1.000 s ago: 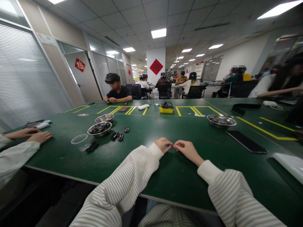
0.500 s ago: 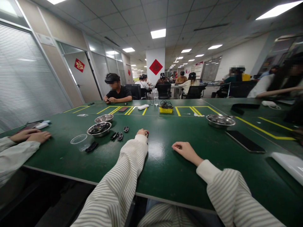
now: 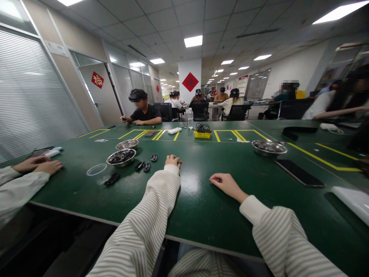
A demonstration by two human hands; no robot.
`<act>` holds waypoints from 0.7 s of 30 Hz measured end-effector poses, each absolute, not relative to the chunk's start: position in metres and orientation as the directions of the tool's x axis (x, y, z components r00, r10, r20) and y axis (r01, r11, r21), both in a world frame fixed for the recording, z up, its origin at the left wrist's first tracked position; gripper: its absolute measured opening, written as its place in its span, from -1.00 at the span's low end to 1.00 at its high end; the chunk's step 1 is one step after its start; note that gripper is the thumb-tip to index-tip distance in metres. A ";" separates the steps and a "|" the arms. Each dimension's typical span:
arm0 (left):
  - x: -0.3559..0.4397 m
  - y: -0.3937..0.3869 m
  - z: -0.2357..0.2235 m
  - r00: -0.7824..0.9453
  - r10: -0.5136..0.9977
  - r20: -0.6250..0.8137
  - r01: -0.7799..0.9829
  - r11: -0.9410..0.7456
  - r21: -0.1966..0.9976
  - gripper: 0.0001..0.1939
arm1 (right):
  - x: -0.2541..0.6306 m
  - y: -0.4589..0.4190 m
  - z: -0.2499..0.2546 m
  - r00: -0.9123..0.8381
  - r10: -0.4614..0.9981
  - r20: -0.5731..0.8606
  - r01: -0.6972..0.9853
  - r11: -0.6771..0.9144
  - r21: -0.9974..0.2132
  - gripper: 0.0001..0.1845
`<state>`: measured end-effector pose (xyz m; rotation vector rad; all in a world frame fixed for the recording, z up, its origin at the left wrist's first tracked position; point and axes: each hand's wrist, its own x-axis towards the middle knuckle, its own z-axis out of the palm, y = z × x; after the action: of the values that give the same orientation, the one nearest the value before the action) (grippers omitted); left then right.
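My left hand (image 3: 172, 160) rests on the green table (image 3: 196, 215), its fingers curled down over something small. A red-orange tip (image 3: 180, 162) shows at the thumb side; the hand hides everything else of it. Left of that hand lie several small black plastic pieces (image 3: 146, 166), apart from it. My right hand (image 3: 226, 184) lies on the table nearer to me, loosely closed, with a dark gap inside the curl and nothing visible in it. Further left, a steel bowl (image 3: 121, 163) holds a heap of black parts.
Another steel bowl (image 3: 127, 144) stands behind the first. A clear plastic cup (image 3: 96, 169) and a black part (image 3: 112, 179) lie left. On the right are a steel bowl (image 3: 269, 148) and a phone (image 3: 300, 173). A co-worker's hands (image 3: 43, 165) rest at the left edge.
My left hand has turned slightly, so its knuckles show and the red-orange tip comes into sight. My right hand has stayed put. The person across the table has raised one hand.
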<state>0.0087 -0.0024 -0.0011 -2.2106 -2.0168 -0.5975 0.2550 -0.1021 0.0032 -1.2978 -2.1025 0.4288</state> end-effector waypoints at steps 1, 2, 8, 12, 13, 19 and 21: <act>0.010 -0.004 -0.001 0.082 0.931 0.357 0.970 -0.156 0.185 -0.77 | 0.255 -0.102 0.003 -0.321 0.885 0.338 0.682 0.464 -0.565 -0.79; 0.011 -0.005 0.000 0.101 0.926 0.364 0.968 -0.177 0.180 -0.80 | 0.255 -0.102 0.003 -0.321 0.885 0.339 0.682 0.464 -0.565 -0.79; 0.030 -0.014 -0.005 0.267 0.892 0.365 0.910 -0.358 0.208 -0.81 | 0.254 -0.103 0.005 -0.311 0.889 0.337 0.677 0.456 -0.577 -0.79; 0.059 -0.032 -0.012 0.473 0.794 0.383 0.770 -0.583 0.257 -0.78 | 0.256 -0.100 0.003 -0.253 0.893 0.372 0.688 0.437 -0.579 -0.76; 0.067 -0.038 -0.014 0.513 0.766 0.388 0.728 -0.627 0.276 -0.79 | 0.257 -0.099 0.002 -0.249 0.891 0.381 0.697 0.437 -0.568 -0.74; 0.094 -0.059 -0.023 0.611 0.692 0.384 0.563 -0.721 0.405 -0.81 | 0.258 -0.097 -0.001 -0.319 0.894 0.314 0.734 0.443 -0.515 -0.70; 0.095 -0.058 -0.023 0.629 0.684 0.370 0.535 -0.726 0.432 -0.81 | 0.258 -0.097 -0.001 -0.332 0.900 0.282 0.733 0.434 -0.523 -0.73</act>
<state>0.0953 -0.0580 -0.0227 -3.0846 -1.1835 -0.9079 0.2576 -0.0971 -0.0011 -1.3708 -2.1573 0.4111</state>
